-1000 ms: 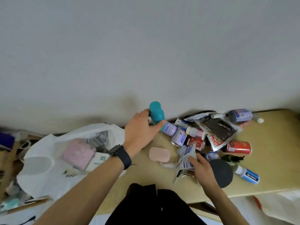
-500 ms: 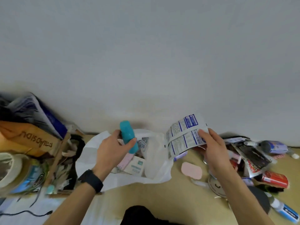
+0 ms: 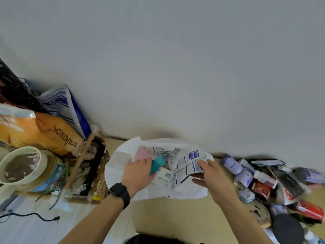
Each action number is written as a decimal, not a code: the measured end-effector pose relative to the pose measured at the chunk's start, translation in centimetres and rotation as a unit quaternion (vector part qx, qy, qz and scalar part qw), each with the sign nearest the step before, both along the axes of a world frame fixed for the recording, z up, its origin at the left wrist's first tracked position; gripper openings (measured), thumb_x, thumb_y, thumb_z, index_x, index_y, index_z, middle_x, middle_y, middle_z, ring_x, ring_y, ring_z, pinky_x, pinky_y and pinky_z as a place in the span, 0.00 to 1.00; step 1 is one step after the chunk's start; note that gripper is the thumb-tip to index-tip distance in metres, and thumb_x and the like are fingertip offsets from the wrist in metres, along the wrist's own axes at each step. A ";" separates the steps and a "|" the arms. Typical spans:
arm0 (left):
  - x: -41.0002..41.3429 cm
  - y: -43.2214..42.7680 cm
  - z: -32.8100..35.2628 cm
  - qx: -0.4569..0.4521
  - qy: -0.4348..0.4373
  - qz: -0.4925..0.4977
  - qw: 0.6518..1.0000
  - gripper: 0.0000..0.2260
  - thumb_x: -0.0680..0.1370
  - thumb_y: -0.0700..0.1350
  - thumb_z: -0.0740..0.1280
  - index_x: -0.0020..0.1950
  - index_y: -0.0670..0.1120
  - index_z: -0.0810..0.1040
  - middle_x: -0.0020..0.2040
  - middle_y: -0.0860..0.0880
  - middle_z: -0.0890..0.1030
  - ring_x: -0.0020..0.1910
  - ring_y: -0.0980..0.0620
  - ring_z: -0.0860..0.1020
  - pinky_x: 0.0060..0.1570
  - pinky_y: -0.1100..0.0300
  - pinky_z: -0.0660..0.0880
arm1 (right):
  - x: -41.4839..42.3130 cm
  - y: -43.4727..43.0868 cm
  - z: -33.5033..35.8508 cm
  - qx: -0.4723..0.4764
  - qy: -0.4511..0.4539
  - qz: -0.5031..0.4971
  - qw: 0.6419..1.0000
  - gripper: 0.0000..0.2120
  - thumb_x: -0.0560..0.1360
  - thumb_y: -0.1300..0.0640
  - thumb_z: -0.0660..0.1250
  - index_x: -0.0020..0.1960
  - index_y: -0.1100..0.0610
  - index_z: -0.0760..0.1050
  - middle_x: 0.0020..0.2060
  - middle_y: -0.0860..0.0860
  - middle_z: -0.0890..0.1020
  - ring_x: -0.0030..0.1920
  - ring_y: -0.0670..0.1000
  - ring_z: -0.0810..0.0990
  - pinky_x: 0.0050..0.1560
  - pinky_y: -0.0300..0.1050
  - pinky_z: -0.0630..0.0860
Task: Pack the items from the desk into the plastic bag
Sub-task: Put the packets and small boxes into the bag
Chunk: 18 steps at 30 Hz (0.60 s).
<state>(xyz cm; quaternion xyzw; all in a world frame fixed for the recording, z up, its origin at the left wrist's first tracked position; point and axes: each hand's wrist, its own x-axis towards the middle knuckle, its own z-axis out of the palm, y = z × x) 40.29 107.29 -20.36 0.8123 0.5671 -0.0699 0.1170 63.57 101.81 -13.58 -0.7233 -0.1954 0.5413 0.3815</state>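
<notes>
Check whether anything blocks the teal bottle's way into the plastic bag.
Nothing visible does: the left hand holds the teal bottle over the open plastic bag; the right hand holds a printed packet beside it.

My left hand (image 3: 137, 175) has carried the teal bottle (image 3: 156, 164) from the pile (image 3: 260, 184) down into the mouth of the plastic bag (image 3: 116, 166). My right hand (image 3: 212, 175) has lifted the printed packet (image 3: 188, 164) off the desk (image 3: 175, 217) and lowered it to the bag's opening.
</notes>
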 end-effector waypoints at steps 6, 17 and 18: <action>0.8 0.7 -1.4 0.006 0.111 -0.110 0.988 0.17 0.81 0.52 0.61 0.67 0.46 0.68 0.60 0.45 0.77 0.56 0.43 0.76 0.52 0.51 0.71 | -1.1 -1.2 -0.9 -0.013 -0.040 0.002 0.999 0.08 0.81 0.58 0.61 0.54 0.57 0.78 0.46 0.53 0.86 0.46 0.53 0.85 0.41 0.47 0.82; 2.3 -0.1 -4.1 -0.091 0.202 -0.192 0.956 0.16 0.80 0.45 0.62 0.68 0.48 0.71 0.63 0.43 0.74 0.61 0.41 0.72 0.56 0.48 0.68 | -0.2 -2.2 -1.4 0.002 -0.084 0.001 0.996 0.08 0.80 0.57 0.59 0.50 0.57 0.77 0.48 0.54 0.84 0.48 0.52 0.84 0.46 0.50 0.82; 2.1 -0.2 -4.3 -0.094 0.195 -0.196 0.957 0.17 0.80 0.44 0.63 0.68 0.48 0.71 0.63 0.43 0.74 0.62 0.41 0.72 0.57 0.48 0.68 | -0.2 -2.2 -1.5 -0.001 -0.085 0.003 0.996 0.08 0.79 0.57 0.59 0.50 0.58 0.77 0.49 0.55 0.84 0.49 0.54 0.84 0.46 0.50 0.82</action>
